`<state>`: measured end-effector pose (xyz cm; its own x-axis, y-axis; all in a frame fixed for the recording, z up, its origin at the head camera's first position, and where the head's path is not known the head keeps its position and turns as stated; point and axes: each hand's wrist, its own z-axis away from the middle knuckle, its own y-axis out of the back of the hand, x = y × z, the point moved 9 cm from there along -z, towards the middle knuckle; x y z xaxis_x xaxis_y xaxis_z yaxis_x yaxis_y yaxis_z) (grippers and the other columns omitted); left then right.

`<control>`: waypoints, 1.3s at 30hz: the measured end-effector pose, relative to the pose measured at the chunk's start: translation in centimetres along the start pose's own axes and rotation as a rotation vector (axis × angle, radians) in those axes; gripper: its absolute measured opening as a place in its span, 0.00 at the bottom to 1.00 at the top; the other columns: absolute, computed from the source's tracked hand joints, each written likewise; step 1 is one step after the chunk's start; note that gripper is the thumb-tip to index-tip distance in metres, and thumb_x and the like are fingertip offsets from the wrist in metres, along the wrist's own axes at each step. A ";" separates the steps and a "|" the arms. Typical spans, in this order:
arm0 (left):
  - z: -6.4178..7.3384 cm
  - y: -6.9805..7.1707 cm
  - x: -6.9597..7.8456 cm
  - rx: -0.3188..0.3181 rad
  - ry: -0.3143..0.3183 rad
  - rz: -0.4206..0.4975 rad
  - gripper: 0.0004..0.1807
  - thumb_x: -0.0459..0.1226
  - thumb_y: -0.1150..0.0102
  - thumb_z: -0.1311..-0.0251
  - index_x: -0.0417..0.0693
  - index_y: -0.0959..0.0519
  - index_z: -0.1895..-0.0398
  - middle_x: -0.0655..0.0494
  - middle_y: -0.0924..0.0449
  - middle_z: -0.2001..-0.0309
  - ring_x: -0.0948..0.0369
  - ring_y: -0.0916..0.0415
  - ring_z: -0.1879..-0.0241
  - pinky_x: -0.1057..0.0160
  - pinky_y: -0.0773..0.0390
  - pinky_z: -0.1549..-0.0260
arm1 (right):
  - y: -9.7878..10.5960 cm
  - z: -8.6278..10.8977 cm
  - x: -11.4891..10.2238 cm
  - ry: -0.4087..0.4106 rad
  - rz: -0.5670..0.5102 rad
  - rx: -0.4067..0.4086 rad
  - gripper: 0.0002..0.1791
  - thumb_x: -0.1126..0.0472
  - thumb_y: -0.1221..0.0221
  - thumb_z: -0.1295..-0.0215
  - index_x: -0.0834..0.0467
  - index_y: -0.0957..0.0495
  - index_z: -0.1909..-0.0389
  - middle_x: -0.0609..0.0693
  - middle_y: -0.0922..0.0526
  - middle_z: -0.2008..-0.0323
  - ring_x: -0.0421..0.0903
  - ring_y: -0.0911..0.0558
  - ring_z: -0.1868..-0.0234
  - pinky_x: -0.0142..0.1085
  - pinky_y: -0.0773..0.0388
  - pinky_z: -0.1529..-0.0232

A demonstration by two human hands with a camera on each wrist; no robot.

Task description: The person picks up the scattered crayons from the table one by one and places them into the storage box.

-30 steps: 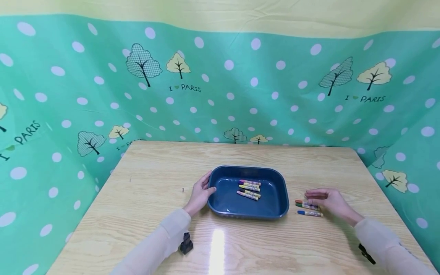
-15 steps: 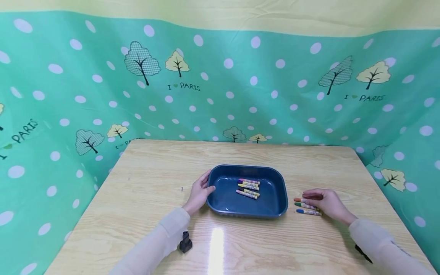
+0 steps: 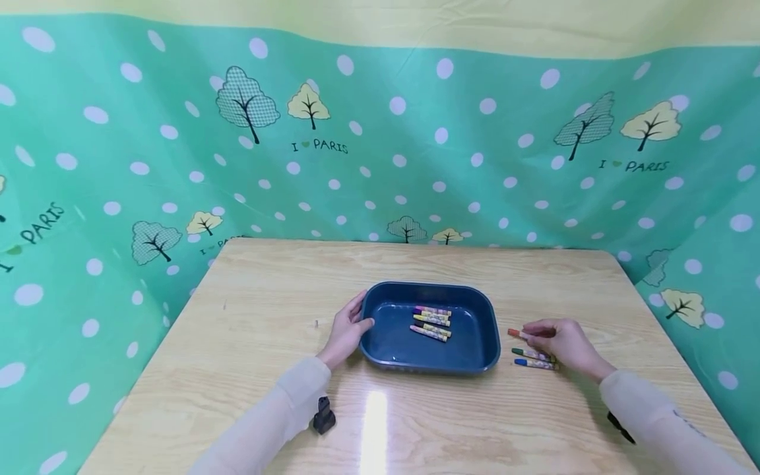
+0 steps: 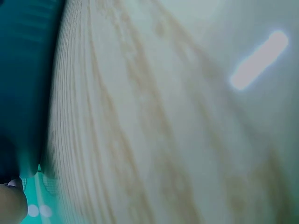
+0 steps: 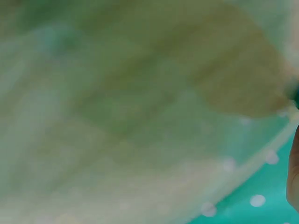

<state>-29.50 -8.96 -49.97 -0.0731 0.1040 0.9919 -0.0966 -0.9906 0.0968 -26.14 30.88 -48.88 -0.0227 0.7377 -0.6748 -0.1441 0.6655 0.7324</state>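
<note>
My left hand (image 3: 346, 333) grips the left end of a dark blue tray (image 3: 388, 346), thumb over the rim. Several crayons (image 3: 431, 321) lie inside it, pink, purple and yellow among them. To the tray's right, my right hand (image 3: 567, 346) pinches an orange crayon (image 3: 516, 334) between thumb and fingers. Just in front of that, a green crayon (image 3: 525, 353) and a blue crayon (image 3: 530, 363) lie side by side on the table, their right ends near the palm. The left wrist view catches the tray's outer wall (image 4: 28, 79); the right wrist view is mostly blurred.
A light wood table (image 3: 279, 284) bears everything. Behind and beside it hangs a green dotted curtain (image 3: 356, 165) printed with trees. A small mark (image 3: 316, 324) shows on the wood left of the tray. Glare (image 3: 375, 429) streaks the table's front.
My right hand has taken hold of the orange crayon and shifted it slightly away from the green one, toward the back. The left hand keeps its grip on the tray.
</note>
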 end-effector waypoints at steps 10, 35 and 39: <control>1.3 -0.1 2.5 -0.023 0.013 0.017 0.34 0.22 0.51 0.46 0.36 0.43 0.33 0.34 0.44 0.34 0.44 0.45 0.34 0.51 0.39 0.36 | 3.4 -0.4 -4.4 0.068 0.016 0.136 0.14 0.63 0.39 0.44 0.63 0.19 0.56 0.60 0.17 0.58 0.28 0.21 0.66 0.22 0.20 0.67; 0.7 -0.1 1.2 -0.028 -0.004 0.034 0.34 0.23 0.50 0.45 0.39 0.43 0.33 0.36 0.44 0.34 0.44 0.44 0.35 0.50 0.38 0.37 | -6.0 -5.0 -12.8 0.062 -0.212 0.021 0.12 0.65 0.40 0.43 0.58 0.18 0.57 0.56 0.17 0.56 0.47 0.18 0.59 0.37 0.17 0.58; 0.2 -0.1 0.2 -0.018 -0.006 0.011 0.34 0.24 0.50 0.44 0.43 0.43 0.32 0.38 0.43 0.33 0.46 0.43 0.34 0.52 0.37 0.37 | -7.1 -5.4 -13.3 0.070 -0.213 0.016 0.11 0.65 0.39 0.45 0.59 0.18 0.59 0.55 0.16 0.61 0.46 0.17 0.62 0.36 0.17 0.61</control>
<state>-29.32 -8.89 -49.71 -0.0687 0.0923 0.9934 -0.1133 -0.9900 0.0841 -30.16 15.70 -45.57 -0.0618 0.5708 -0.8187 -0.1368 0.8077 0.5735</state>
